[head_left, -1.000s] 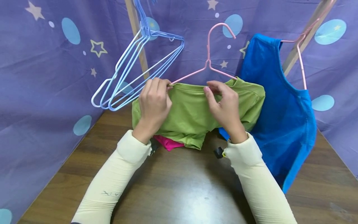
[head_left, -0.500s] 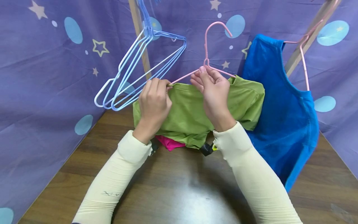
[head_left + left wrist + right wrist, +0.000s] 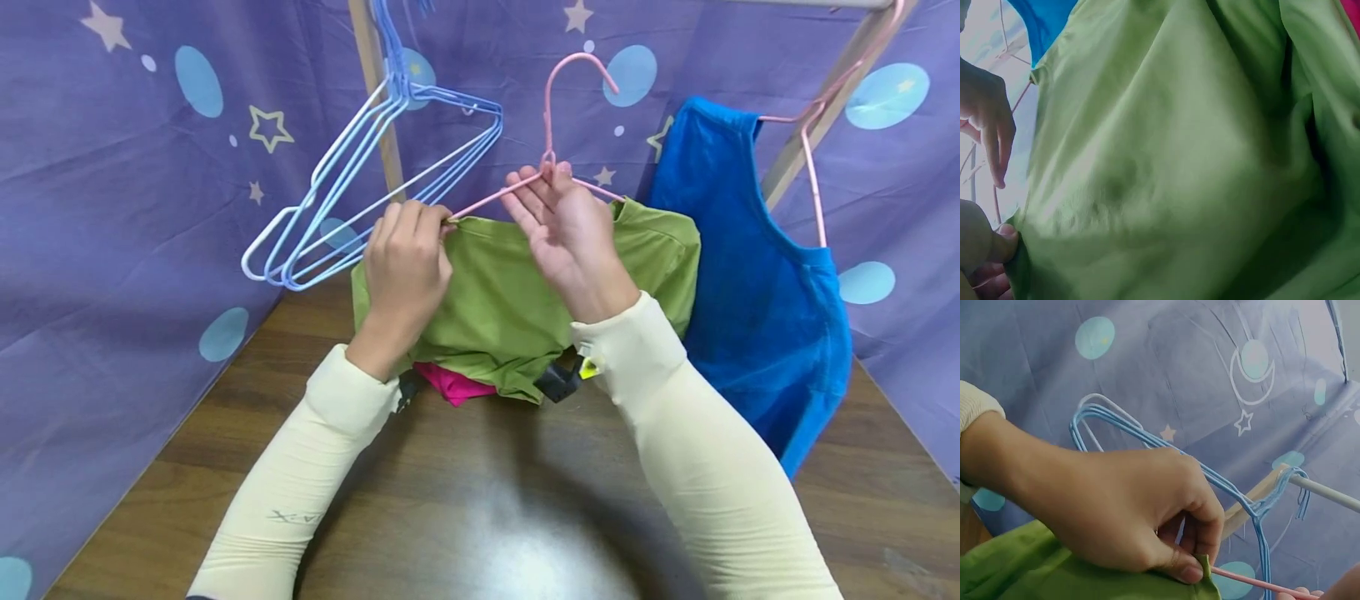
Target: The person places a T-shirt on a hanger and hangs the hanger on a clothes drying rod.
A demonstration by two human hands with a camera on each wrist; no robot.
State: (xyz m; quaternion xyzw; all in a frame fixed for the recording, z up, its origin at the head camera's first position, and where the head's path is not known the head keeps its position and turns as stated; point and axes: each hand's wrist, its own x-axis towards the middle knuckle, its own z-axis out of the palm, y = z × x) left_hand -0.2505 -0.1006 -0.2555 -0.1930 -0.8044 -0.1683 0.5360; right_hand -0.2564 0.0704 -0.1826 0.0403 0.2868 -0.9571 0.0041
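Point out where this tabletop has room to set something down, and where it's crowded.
Bare tabletop lies between the left sleeve and right sleeve, nearer than the green shirt; another strip separates left sleeve from purple curtain. The back is crowded: green shirt, pink cloth, blue garment, left hand, right hand.

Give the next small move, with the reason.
I'd probably curl the right hand round the neck of the pink hanger, under its hook. That hand's fingers lie fairly straight, the hanger's arms run into the collar of the green shirt, and the left hand pinches that collar; a firmer hold could free the left hand.
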